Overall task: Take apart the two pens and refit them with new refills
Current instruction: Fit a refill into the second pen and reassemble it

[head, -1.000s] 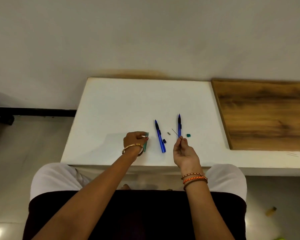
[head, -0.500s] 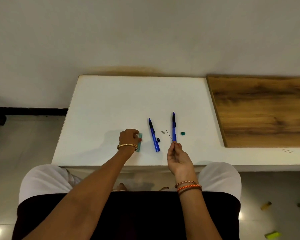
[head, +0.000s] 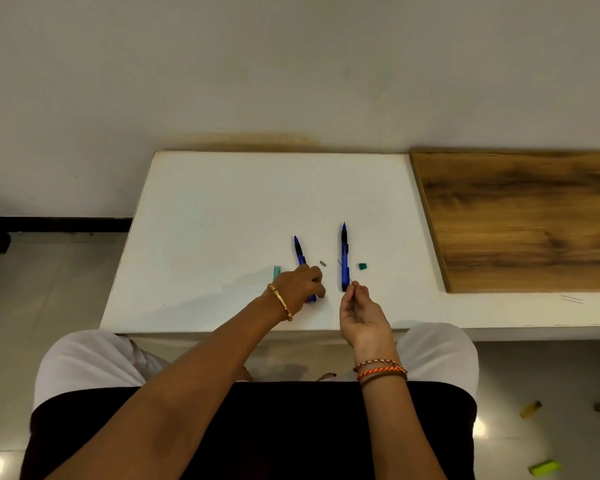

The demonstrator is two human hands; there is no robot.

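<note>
Pinching a hair-thin dark refill (head: 344,271) between thumb and fingertips, the right hand (head: 362,315) hovers at the near end of the right pen (head: 344,258), which lies flat on the white desk (head: 222,220) with its tip pointing away. The refill slants up and to the left, across the barrel, so this looks like the feeding step: the lead has to be lined up with the open rear of the barrel and slid in without snapping, and that calls for a steady, light touch. To the left, the left hand (head: 300,285) is down over the near end of the left pen (head: 300,254), fingers curled onto it; whether that grip has fully closed on the barrel or just rests there, I can't tell from here. Both pens are blue with darker tips, lying roughly parallel and a little apart. Between them sits a small grey piece (head: 323,263), and just right of the right pen a small green cap (head: 362,266), so both look opened already. A pale green case (head: 276,271) lies just left of the left hand.
</note>
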